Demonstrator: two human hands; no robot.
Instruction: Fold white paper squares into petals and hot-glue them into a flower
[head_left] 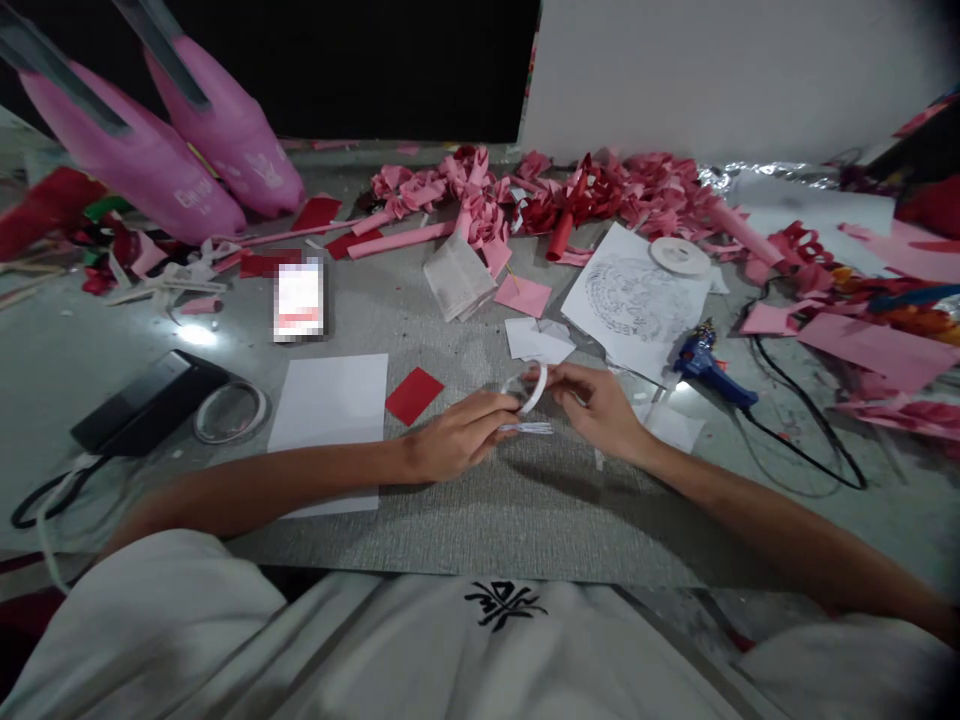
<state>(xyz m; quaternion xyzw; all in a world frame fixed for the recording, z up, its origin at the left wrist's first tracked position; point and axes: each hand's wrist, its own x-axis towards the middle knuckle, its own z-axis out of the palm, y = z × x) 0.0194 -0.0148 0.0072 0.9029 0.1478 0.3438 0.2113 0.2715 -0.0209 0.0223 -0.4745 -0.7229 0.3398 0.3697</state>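
Near the table's front middle, my left hand is closed around a small stack of white paper whose thin layered edges stick out to the right. Just above the stack stands a white ring-shaped band; whether it is a curled paper strip or a tape roll I cannot tell. My right hand pinches the band's right side with bent fingers. The left fingertips meet the band's other side. A red paper square and a white sheet lie left of my hands, with the left forearm across the sheet.
Crumpled pink and red paper flowers line the back. At right are a blue glue gun with its black cord and a printed sheet under a white disc. Pink bottles, a black box and a tape roll stand left.
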